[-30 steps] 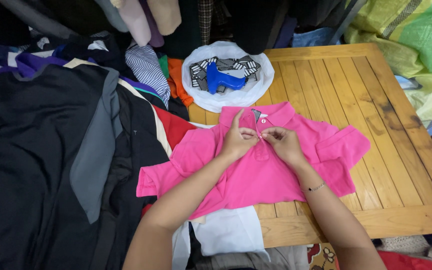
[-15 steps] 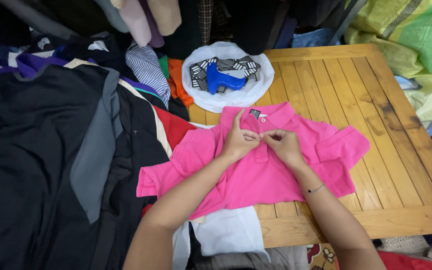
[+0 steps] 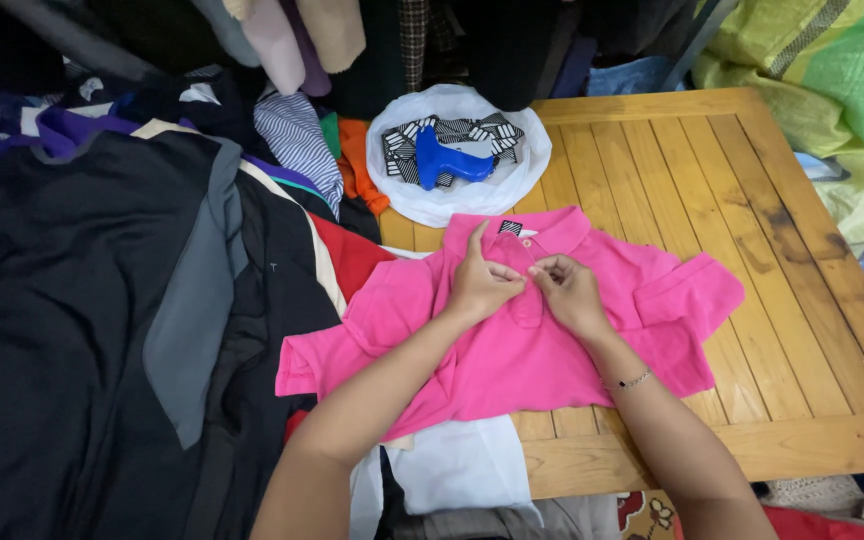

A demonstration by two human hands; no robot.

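1. Wooden slats of the desk (image 3: 752, 250) carry my work in the head view, with a dark heap of clothes (image 3: 102, 330) crowding in from the left and a white bag (image 3: 512, 185) on the far side holding a blue tagging gun (image 3: 447, 165) and striped tags.
2. My pink polo shirt (image 3: 512, 350) lies face up across the desk's left part, collar to the far side, its near hem over a white garment (image 3: 452, 465).
3. My left hand (image 3: 482, 285) and my right hand (image 3: 567, 295) meet at the placket just below the collar; the fingers of both are pinched closed on the fabric there, apparently at a button, though it is too small to make out.
4. Risk, as I judge it: the button may slip from my fingertips, or pulling may bunch the placket and skew the collar.
5. The left sleeve touches the heap; a tug could drag it under.
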